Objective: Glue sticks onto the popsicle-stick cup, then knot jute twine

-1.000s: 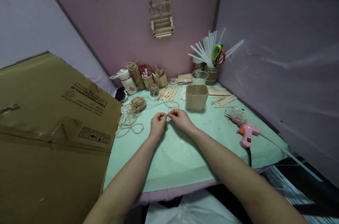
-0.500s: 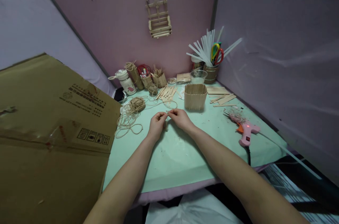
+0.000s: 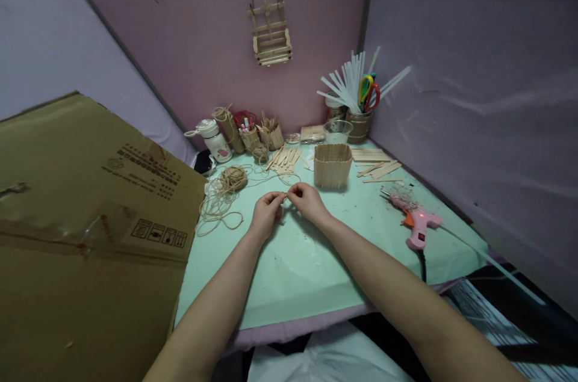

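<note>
Over the middle of the pale green tabletop, my left hand (image 3: 267, 212) and my right hand (image 3: 307, 201) meet at the fingertips. Both are pinched closed on a thin piece of twine (image 3: 285, 194), most of it hidden by the fingers. A loose end hangs below my left fingers. Behind my hands a strand of twine curves across the table toward a ball of twine (image 3: 233, 178) with tangled loops on the left. An oval basket of wooden craft sticks (image 3: 333, 168) stands upright just beyond my right hand, apart from it.
A pink glue gun (image 3: 419, 227) with a lit light lies at right, its cord over the front edge. A large cardboard box (image 3: 99, 237) borders the left side. Loose craft sticks (image 3: 382, 170), a white bottle (image 3: 215, 141) and a pot (image 3: 360, 127) with scissors and glue sticks stand behind.
My hands stay almost in place, still pinching the twine. The right fingers have shifted very slightly; nothing else on the table has moved.
</note>
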{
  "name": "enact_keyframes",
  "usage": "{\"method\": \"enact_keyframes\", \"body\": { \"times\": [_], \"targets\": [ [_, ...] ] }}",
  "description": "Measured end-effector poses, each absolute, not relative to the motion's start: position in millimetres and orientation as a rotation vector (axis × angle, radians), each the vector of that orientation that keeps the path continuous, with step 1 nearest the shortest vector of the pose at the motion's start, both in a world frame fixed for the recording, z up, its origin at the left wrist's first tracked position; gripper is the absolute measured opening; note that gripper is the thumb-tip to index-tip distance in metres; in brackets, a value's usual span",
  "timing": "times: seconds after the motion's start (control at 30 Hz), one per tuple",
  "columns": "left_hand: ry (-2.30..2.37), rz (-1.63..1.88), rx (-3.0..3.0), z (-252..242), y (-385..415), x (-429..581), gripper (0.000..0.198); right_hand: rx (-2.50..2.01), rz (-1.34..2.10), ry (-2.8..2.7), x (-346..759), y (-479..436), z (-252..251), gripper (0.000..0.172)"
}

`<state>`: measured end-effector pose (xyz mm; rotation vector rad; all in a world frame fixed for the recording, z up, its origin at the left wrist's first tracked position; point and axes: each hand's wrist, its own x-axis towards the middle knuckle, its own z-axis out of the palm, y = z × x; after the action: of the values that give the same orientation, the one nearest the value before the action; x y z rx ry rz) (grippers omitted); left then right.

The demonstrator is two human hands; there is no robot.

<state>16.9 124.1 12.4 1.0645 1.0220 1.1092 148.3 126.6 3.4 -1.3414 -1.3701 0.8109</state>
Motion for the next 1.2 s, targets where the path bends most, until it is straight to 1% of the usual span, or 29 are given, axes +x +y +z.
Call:
{"method": "enact_keyframes", "body": {
  "times": [0.37,0.47,0.63,0.9,1.07,1.2],
  "targets": [
    [1.031,1.135,1.089,8.9,125.4,15.6,0.034,-1.341,0.648,-1.444,146.7,123.3,3.9,0.005],
    [1.035,1.157,1.085,8.0,125.9,15.5,0.033,-1.345,0.621,-1.48,145.6,122.0,4.4,0.007],
    [1.061,1.184,1.103,7.0,125.9,15.3,0.032,-1.368,0.667,-1.507,144.7,119.9,7.1,0.014],
    [1.106,1.202,1.172,6.2,125.1,16.0,0.031,-1.343,0.782,-1.39,147.6,123.6,5.8,0.013],
    [1.141,1.206,1.163,6.4,121.8,18.7,0.029,-1.32,0.663,-1.429,145.7,121.8,5.1,0.008],
    [1.047,1.217,0.939,10.9,121.3,21.0,0.02,-1.233,0.565,-1.498,141.7,116.8,5.8,0.008]
  ]
}}
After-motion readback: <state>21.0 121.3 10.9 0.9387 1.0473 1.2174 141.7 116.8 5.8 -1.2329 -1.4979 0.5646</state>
